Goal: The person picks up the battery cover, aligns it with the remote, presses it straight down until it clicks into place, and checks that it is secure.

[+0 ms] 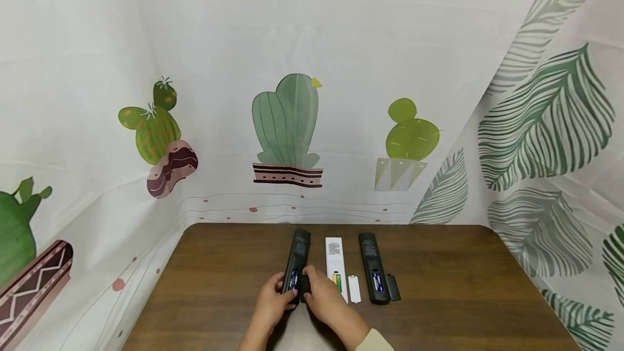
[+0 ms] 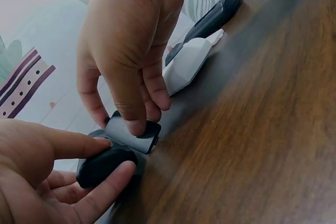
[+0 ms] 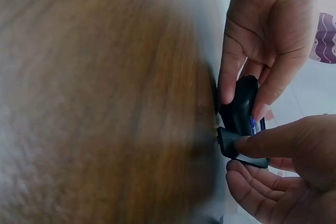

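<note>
My left hand (image 1: 271, 299) grips the lower end of a black remote control (image 1: 300, 248), which lies back up with blue batteries (image 1: 293, 280) showing in its open compartment. Beside it, my right hand (image 1: 325, 298) pinches a small black battery cover (image 2: 137, 134) between thumb and fingers. The cover is close against the remote's right side; in the right wrist view the cover (image 3: 247, 156) is tilted next to the remote's rounded end (image 3: 240, 106). Part of the cover is hidden by the right thumb.
Right of my hands lies a white remote (image 1: 335, 256) with yellow-green batteries, its white cover (image 1: 354, 289) alongside. Further right is another black remote (image 1: 370, 253) with blue batteries and its black cover (image 1: 392, 287). All rest on a brown wooden table (image 1: 448, 275) before a printed cloth backdrop (image 1: 351, 42).
</note>
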{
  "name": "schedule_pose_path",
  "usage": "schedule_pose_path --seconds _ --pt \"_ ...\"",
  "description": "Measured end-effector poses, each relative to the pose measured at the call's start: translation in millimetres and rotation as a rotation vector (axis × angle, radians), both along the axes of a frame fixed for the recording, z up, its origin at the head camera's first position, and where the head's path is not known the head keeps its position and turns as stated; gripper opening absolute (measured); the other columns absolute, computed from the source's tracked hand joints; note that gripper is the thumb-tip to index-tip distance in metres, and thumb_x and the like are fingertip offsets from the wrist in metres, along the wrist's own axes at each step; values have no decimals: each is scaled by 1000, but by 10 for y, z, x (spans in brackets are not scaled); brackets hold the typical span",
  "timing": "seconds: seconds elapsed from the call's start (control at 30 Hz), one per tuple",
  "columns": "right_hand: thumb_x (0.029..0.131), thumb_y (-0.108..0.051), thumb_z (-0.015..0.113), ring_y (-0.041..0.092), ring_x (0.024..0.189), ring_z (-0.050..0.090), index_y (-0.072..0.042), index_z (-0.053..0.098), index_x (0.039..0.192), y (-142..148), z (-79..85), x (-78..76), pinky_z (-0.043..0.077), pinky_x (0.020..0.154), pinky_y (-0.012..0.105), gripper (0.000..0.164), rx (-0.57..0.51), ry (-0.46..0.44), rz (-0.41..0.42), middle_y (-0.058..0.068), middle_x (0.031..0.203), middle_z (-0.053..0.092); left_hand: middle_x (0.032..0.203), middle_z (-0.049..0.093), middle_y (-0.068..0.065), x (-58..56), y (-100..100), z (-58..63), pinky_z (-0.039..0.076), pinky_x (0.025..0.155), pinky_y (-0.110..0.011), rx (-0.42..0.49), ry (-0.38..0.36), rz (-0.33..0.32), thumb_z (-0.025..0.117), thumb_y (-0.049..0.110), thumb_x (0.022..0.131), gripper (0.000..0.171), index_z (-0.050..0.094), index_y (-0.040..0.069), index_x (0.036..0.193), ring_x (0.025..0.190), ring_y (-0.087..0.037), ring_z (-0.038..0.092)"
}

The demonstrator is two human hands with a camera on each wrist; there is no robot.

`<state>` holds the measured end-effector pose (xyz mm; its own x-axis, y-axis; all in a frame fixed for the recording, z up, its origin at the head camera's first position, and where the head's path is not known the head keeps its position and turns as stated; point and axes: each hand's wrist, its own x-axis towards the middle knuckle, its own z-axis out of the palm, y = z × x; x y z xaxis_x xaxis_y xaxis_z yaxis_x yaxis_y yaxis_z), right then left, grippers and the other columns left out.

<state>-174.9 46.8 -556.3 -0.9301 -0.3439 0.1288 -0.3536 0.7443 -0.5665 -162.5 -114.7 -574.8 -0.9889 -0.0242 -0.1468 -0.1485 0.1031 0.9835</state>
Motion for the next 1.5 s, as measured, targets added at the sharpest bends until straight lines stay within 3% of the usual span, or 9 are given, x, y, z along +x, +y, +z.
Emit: schedule_pose_path --seconds 0.4,0.6,0.8,1.5 --pt "87 -4 74 25 96 70 -11 54 122 34 48 12 57 78 38 42 -8 -5 34 12 109 70 115 61 -29 1 19 -34 63 70 -36 64 -32 33 69 -4 88 62 39 -16 141 86 -21 69" --pt "88 -4 73 8 75 58 -10 55 123 68 36 1 49 65 27 40 -53 13 48 0 89 64 115 64 -32 11 33 -30 63 71 -36 94 -14 27 68 -4 89 60 39 -15 140 91 -24 70" --pt "89 -3 71 2 66 48 -9 56 125 122 60 -17 42 59 22 40 -89 51 42 -6 81 57 117 64 -29 19 43 -5 63 76 -39 132 -5 15 69 -1 90 63 37 -13 143 95 -25 70" --pt "94 -6 66 4 81 58 -9 58 133 314 131 -30 53 71 24 40 -287 97 -9 -1 95 63 128 59 -28 36 122 99 62 85 -41 258 -13 -63 70 3 91 68 34 -7 147 102 -26 68"
